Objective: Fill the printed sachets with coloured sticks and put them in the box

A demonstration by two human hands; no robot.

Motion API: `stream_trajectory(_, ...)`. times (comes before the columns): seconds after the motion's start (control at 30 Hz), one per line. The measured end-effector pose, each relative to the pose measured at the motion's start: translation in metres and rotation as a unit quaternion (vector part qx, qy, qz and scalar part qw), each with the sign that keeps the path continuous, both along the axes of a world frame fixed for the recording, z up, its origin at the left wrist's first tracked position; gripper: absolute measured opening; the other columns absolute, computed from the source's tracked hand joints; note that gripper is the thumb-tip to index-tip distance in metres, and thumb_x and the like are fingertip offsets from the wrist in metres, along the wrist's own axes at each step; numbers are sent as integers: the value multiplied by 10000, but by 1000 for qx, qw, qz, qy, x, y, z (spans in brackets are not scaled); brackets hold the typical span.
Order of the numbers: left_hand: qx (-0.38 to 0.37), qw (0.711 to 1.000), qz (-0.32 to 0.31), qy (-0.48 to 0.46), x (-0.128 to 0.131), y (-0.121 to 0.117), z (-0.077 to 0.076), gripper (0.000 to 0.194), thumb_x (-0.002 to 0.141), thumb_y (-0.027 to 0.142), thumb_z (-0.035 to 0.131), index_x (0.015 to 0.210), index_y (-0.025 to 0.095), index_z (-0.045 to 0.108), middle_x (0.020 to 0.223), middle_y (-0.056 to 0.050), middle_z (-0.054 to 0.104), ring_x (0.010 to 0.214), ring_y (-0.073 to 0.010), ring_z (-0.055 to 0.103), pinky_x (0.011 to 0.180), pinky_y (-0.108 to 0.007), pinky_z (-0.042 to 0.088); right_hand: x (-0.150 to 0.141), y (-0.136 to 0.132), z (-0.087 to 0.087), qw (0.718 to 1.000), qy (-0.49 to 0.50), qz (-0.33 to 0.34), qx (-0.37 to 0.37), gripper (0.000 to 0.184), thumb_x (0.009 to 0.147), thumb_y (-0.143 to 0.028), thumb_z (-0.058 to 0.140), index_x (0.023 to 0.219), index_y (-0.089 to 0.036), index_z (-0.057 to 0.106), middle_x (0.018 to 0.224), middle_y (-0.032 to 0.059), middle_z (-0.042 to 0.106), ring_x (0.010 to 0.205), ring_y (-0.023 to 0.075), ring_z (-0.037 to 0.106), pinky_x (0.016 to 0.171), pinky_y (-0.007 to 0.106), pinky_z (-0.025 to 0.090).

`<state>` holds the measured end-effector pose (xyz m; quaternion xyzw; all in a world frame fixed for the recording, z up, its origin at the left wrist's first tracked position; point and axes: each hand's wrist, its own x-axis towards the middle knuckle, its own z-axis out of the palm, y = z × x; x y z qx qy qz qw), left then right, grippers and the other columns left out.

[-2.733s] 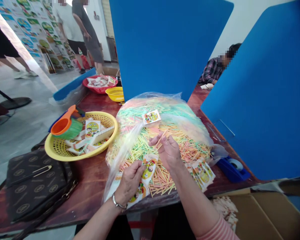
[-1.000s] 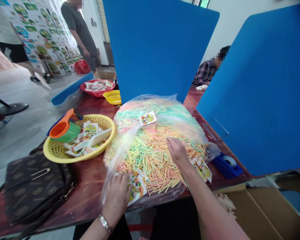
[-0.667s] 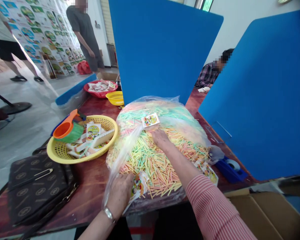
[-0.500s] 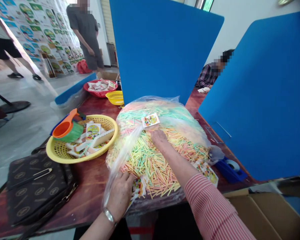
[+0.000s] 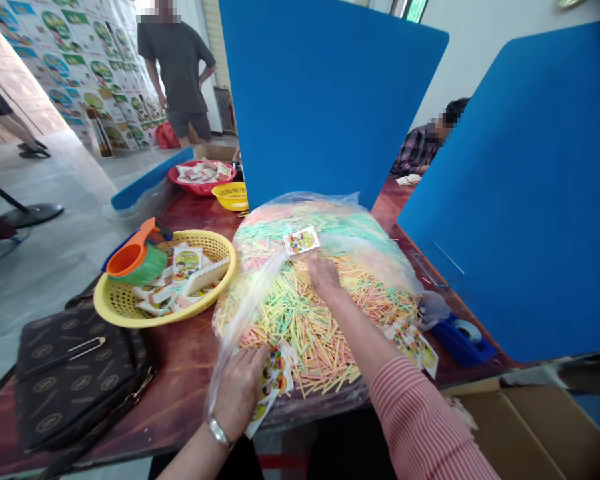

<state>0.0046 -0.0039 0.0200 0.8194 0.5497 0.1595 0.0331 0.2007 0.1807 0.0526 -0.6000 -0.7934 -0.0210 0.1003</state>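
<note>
A big clear plastic bag (image 5: 360,233) lies open on the brown table (image 5: 180,380), heaped with thin pastel sticks (image 5: 300,320). My right hand (image 5: 324,275) reaches deep into the pile, fingers curled down among the sticks just below a small printed packet (image 5: 301,241) lying on top. My left hand (image 5: 240,393) rests at the bag's near edge, fingers closed on a printed packet (image 5: 273,377). More printed packets (image 5: 415,343) lie at the pile's right edge.
A yellow basket (image 5: 125,310) with packets and an orange-green scoop (image 5: 135,257) stands left. A dark patterned bag (image 5: 75,373), blue tape dispenser (image 5: 463,337), cardboard box (image 5: 535,427), blue partitions (image 5: 330,100), and red (image 5: 200,180) and yellow baskets behind. One person stands at the back left; another sits behind the partition.
My right hand lifted sticks, dropped to the pile's right side, then reached forward into the middle of the pile. My left hand lowered its packets to the bag's near edge.
</note>
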Motion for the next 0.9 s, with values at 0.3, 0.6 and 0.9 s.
stream_trajectory(0.3, -57, 974, 109, -191, 3, 10, 11, 163, 850, 235, 369, 738, 187, 477, 678, -6, 512, 649, -161, 485, 624, -287, 389, 21, -4, -8, 960, 277, -45, -3, 207, 816, -216, 415, 895, -157, 597, 861, 93, 665, 854, 186, 587, 789, 286, 411)
stream_trajectory(0.6, -260, 835, 103, -473, 26, 19, 31, 234, 705, 372, 536, 598, 187, 442, 534, 74, 389, 499, -78, 361, 471, -187, 299, 10, -64, -8, 783, 618, 21, -62, 301, 851, -403, 368, 856, -150, 530, 736, 50, 668, 651, 142, 631, 666, 290, 493)
stream_trajectory(0.9, -223, 825, 110, -507, 38, 15, 29, 222, 769, 394, 472, 658, 203, 499, 548, 59, 454, 512, -95, 418, 473, -197, 348, -13, -109, 17, 612, 778, 98, -103, 156, 813, -303, 522, 810, -174, 609, 672, 12, 669, 663, 149, 610, 736, 318, 434)
